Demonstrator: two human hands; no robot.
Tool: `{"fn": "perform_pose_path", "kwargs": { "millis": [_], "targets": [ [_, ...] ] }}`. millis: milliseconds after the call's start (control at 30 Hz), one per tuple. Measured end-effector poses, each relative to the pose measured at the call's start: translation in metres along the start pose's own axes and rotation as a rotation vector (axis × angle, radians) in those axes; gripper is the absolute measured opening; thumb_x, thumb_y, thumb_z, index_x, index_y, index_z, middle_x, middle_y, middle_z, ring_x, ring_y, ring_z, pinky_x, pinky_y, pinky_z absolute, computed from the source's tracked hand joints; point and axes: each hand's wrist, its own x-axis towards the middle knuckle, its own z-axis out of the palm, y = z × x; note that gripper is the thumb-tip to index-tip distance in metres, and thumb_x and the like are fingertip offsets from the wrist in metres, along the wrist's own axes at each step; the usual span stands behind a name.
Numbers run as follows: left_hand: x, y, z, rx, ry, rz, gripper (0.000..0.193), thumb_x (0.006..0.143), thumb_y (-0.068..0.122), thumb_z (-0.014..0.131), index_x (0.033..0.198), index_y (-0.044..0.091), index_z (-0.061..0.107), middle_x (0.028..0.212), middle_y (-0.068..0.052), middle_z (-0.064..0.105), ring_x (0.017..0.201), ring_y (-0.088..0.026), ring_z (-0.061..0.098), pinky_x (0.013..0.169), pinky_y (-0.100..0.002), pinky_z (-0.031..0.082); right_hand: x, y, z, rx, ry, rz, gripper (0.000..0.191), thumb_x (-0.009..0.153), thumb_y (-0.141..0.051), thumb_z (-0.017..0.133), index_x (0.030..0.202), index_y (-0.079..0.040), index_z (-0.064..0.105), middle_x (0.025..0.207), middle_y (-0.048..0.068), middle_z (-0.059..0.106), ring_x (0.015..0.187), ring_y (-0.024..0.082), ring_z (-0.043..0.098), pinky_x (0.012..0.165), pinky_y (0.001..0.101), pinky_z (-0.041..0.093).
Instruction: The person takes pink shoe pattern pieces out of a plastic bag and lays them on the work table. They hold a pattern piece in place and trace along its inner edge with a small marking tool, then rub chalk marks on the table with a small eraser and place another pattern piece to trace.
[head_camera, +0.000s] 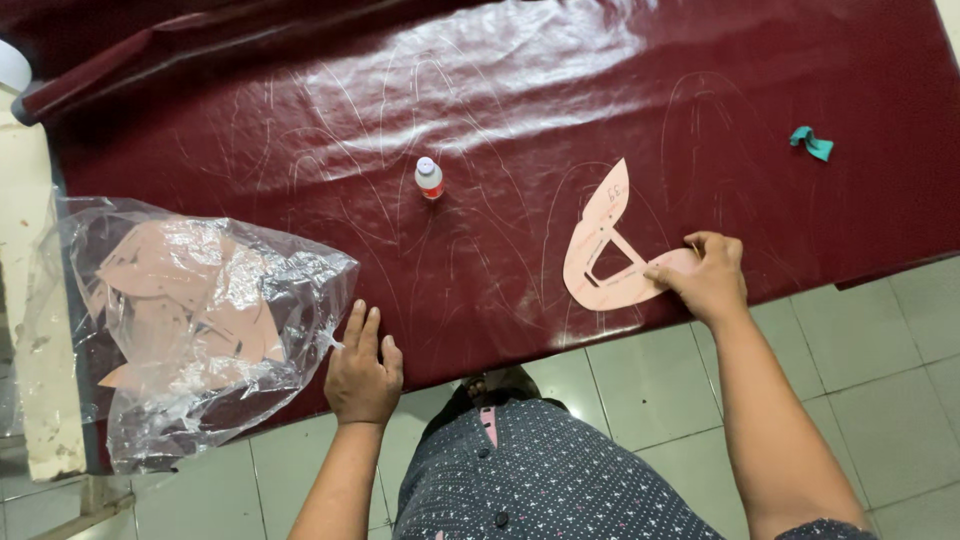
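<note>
A sheet of dark red glossy leather (520, 110) covers the table, marked with faint traced outlines. A pink card pattern piece (600, 250) with a cut-out window lies near the front edge. My right hand (710, 275) grips its lower right end, fingers curled on the card. My left hand (362, 368) rests flat on the leather at the front edge, fingers together, holding nothing. It lies just right of a clear plastic bag (190, 320) that holds several more pink pattern pieces.
A small white bottle with a red band (429, 178) stands upright mid-table. A teal scrap (812, 143) lies at the far right. A worn white board (45, 400) runs along the left. Below the table edge is tiled floor (860, 400).
</note>
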Motion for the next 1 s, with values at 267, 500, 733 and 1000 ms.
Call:
{"fn": "perform_pose_path", "kwargs": {
  "millis": [267,500,733,1000],
  "targets": [
    [-0.004,-0.002,0.004,-0.004,0.017,0.003,0.044,0.090,0.026,0.063,0.132,0.015,0.069,0.151,-0.002,0.057,0.088,-0.031,0.067,0.081,-0.041,0.056,-0.003,-0.018,-0.001,-0.064,0.011,0.090,0.078,0.070,-0.055,0.089,0.127,-0.010,0.059,0.136,0.011,0.048,0.120,0.033,0.059,0.098,0.0472,0.050],
    [-0.007,0.000,0.000,-0.004,-0.013,-0.016,0.045,0.090,0.026,0.063,0.133,0.014,0.068,0.152,-0.002,0.056,0.088,-0.029,0.067,0.080,-0.039,0.056,-0.006,-0.044,-0.008,-0.110,-0.011,0.234,0.079,0.076,-0.062,0.084,0.130,-0.013,0.053,0.139,0.010,0.044,0.119,0.038,0.057,0.093,0.0520,0.050],
    [-0.004,0.001,0.000,-0.013,0.024,0.004,0.045,0.089,0.026,0.064,0.132,0.014,0.068,0.151,-0.002,0.056,0.092,-0.030,0.067,0.082,-0.041,0.056,-0.005,-0.050,-0.012,-0.105,-0.006,0.247,0.074,0.078,-0.060,0.083,0.129,-0.013,0.055,0.138,0.012,0.046,0.120,0.041,0.058,0.095,0.0540,0.050],
    [0.000,-0.005,-0.007,-0.047,0.073,0.007,0.046,0.088,0.026,0.065,0.132,0.013,0.068,0.149,-0.006,0.057,0.097,-0.031,0.066,0.087,-0.043,0.054,-0.011,-0.044,-0.003,-0.090,0.026,0.170,0.073,0.079,-0.059,0.084,0.128,-0.011,0.060,0.139,0.017,0.049,0.120,0.045,0.058,0.097,0.0565,0.048]
  ]
}}
